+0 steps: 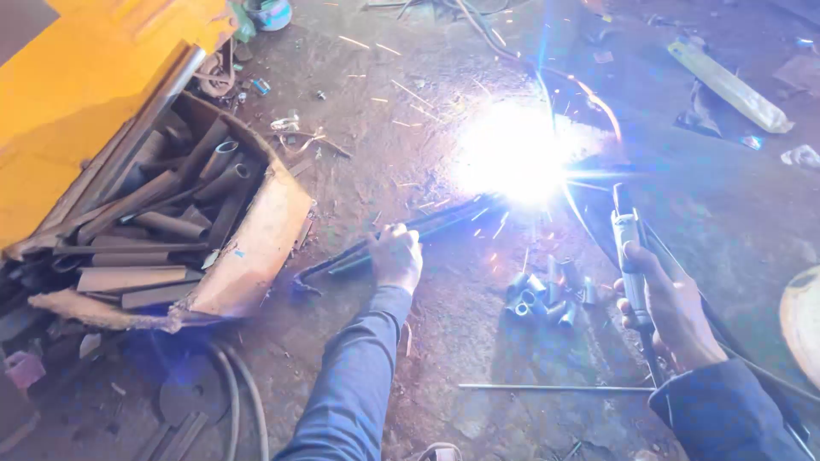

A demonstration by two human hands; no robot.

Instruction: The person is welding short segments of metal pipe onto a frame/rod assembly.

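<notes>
Fingers [636, 269] of the right hand [670, 307] were wrapped tight around the handle of a welding electrode holder [630, 256], whose tip pointed up toward a blinding white arc [517, 154] on the floor [444, 341]. The left hand [395, 256], its fingers curled shut, pressed down on a dark metal bar [410, 232] that ran from near a battered cardboard box [256, 248] up into the glare; how the fingertips sat under the bar could not be made out. Sparks scattered around the arc, so the step in hand looked like laying a weld at the far end of that bar, with the left hand steadying the piece.

Short tube offcuts [547, 299] lay in a small heap on the floor between the two hands, and a thin rod [555, 388] lay flat near the right sleeve. The box was full of tube and flat lengths, beside a yellow housing [77, 94].

By my reading, the next move called for keeping the bar pinned motionless and the holder steady at the joint, since any slip of the left hand would spoil the seam.
</notes>
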